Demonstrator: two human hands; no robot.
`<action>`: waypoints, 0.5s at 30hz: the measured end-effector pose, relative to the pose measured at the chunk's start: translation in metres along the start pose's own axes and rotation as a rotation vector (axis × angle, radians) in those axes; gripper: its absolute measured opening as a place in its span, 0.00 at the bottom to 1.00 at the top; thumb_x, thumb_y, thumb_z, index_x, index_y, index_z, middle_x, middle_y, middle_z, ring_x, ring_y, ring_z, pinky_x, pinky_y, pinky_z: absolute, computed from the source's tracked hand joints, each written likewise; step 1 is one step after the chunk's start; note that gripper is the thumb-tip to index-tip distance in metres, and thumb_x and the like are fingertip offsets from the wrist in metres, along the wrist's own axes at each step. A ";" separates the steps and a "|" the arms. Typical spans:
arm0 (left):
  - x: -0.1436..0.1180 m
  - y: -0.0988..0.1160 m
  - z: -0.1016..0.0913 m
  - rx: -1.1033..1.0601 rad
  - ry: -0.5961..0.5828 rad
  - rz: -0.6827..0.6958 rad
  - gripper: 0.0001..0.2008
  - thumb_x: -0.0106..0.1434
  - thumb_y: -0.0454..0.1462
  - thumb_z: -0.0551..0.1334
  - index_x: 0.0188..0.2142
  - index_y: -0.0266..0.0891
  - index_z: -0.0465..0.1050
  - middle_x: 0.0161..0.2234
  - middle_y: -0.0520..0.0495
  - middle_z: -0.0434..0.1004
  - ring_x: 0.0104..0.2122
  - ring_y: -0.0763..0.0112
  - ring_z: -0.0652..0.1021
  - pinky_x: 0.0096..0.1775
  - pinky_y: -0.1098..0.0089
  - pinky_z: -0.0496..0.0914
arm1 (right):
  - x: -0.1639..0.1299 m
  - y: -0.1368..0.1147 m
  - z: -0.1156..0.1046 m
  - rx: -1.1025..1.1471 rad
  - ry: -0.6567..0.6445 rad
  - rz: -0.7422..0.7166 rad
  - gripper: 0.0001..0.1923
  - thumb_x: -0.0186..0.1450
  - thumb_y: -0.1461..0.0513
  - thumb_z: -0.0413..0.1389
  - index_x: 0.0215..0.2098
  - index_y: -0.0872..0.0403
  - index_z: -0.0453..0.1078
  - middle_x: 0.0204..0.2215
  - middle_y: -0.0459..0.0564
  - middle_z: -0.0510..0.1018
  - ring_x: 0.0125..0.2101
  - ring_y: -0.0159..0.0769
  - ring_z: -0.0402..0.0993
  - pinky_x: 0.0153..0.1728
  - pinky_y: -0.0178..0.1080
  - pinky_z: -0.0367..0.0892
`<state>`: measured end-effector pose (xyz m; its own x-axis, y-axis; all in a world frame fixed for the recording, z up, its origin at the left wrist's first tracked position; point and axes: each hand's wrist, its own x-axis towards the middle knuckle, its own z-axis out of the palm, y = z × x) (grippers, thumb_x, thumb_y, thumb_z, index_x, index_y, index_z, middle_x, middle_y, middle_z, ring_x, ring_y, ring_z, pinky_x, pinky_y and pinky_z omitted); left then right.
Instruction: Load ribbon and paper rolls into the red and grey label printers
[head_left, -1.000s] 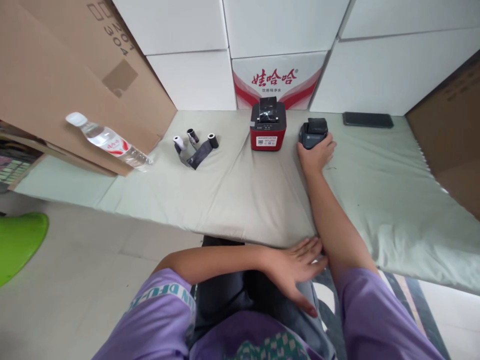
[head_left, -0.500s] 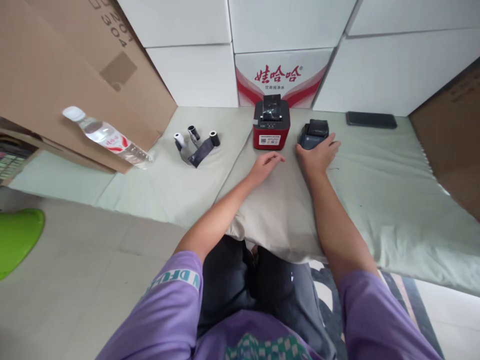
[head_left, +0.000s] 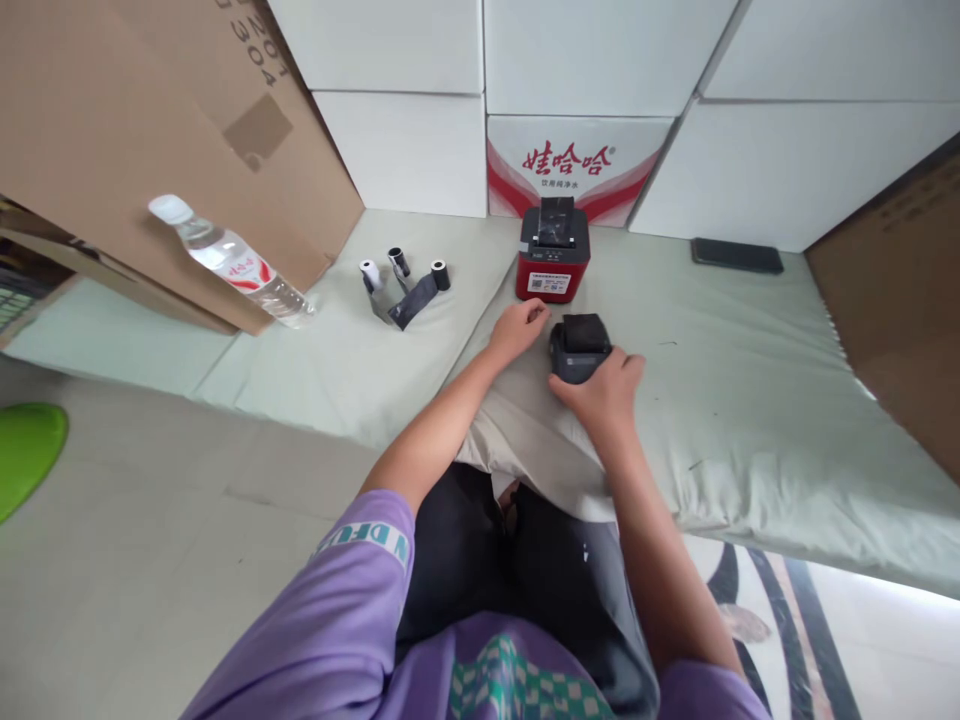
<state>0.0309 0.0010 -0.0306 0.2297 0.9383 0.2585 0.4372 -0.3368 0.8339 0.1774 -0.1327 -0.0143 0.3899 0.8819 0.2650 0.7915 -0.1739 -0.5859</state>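
Note:
My right hand [head_left: 606,388] is closed around the near right side of a small dark grey portable printer [head_left: 576,366], thumb at its front and fingers at its right. A black strip [head_left: 585,332] lies over the printer's top. Just left of it my left hand [head_left: 516,330] hovers or rests near the cloth, fingers loosely curled in, nothing visible in them. Behind that hand stands a red and black receipt printer [head_left: 553,280] with a black strip [head_left: 556,220] sticking up from its top. A gap separates the two printers.
Several small rolls, one of them white [head_left: 370,275], stand at left with a black strip [head_left: 412,300] unrolled among them. A water bottle [head_left: 232,265] leans beside a cardboard box [head_left: 187,130]. White boxes [head_left: 405,150] line the back. A black phone-like slab [head_left: 736,255] lies at back right.
My right hand has brought the small printer nearer and to the left, in front of the red one. My left hand's fingers have curled in. The view has shifted slightly.

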 end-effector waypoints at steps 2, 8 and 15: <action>0.003 -0.003 -0.006 -0.022 0.014 -0.011 0.10 0.73 0.37 0.59 0.35 0.39 0.77 0.29 0.50 0.76 0.32 0.68 0.75 0.37 0.69 0.63 | -0.012 -0.019 0.011 0.012 0.004 -0.034 0.39 0.46 0.57 0.70 0.50 0.56 0.57 0.49 0.63 0.66 0.55 0.62 0.63 0.60 0.63 0.64; 0.009 -0.011 -0.019 -0.022 0.145 -0.094 0.11 0.72 0.34 0.58 0.36 0.39 0.78 0.34 0.48 0.81 0.37 0.66 0.78 0.43 0.68 0.67 | -0.023 -0.059 0.033 0.000 -0.015 0.050 0.46 0.49 0.54 0.72 0.59 0.65 0.59 0.54 0.74 0.67 0.56 0.67 0.64 0.63 0.63 0.61; 0.009 -0.013 -0.019 0.065 0.073 -0.077 0.12 0.74 0.37 0.58 0.38 0.39 0.79 0.37 0.45 0.84 0.40 0.62 0.80 0.45 0.66 0.69 | -0.007 -0.044 0.013 0.091 -0.174 0.021 0.51 0.51 0.43 0.73 0.59 0.67 0.64 0.56 0.80 0.70 0.60 0.69 0.65 0.63 0.59 0.63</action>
<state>0.0105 0.0156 -0.0296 0.1303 0.9639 0.2322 0.5073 -0.2661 0.8197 0.1340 -0.1259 -0.0003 0.3123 0.9423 0.1202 0.7353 -0.1597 -0.6587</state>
